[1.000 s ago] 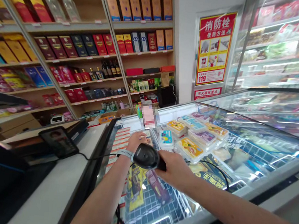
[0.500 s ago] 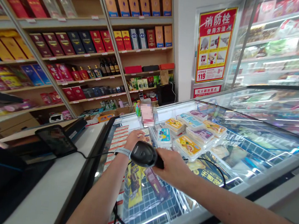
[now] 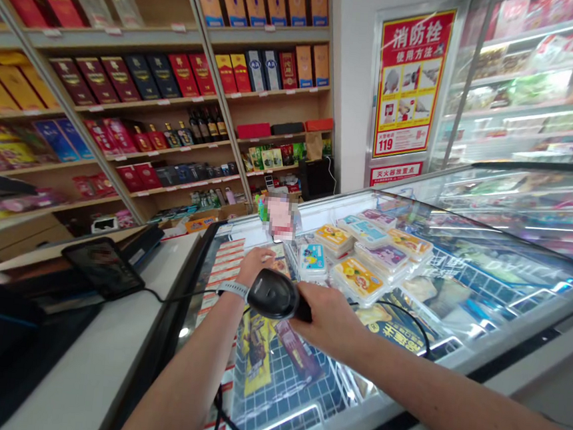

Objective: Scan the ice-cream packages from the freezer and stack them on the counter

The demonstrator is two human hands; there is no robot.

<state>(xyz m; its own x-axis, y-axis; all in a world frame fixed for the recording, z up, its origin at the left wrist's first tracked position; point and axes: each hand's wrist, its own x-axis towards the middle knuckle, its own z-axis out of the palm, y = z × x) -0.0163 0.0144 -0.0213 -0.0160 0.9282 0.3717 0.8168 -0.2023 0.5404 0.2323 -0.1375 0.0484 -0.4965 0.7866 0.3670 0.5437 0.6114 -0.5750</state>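
My right hand (image 3: 330,316) grips a black barcode scanner (image 3: 273,294) by its handle, its rounded head turned to the left. Beyond the scanner is my left hand (image 3: 256,264), with a grey band on the wrist. Its fingers are bent, partly hidden by the scanner, beside a small printed packet (image 3: 280,260); what they hold I cannot make out. Both hands are over the glass-topped chest freezer (image 3: 381,390). Close by, a blue-labelled tub (image 3: 312,259) and an orange-labelled tub (image 3: 358,279) show among several stacked packs.
A black cable (image 3: 424,327) loops right of the scanner. Left of the freezer runs a white counter (image 3: 98,359) bearing a dark tablet-like device (image 3: 104,268). A pixelated item (image 3: 280,218) stands at the freezer's far edge. Stocked shelves (image 3: 140,105) line the back.
The whole view has shifted slightly. Both hands and the scanner keep almost the same position relative to each other and to the freezer.
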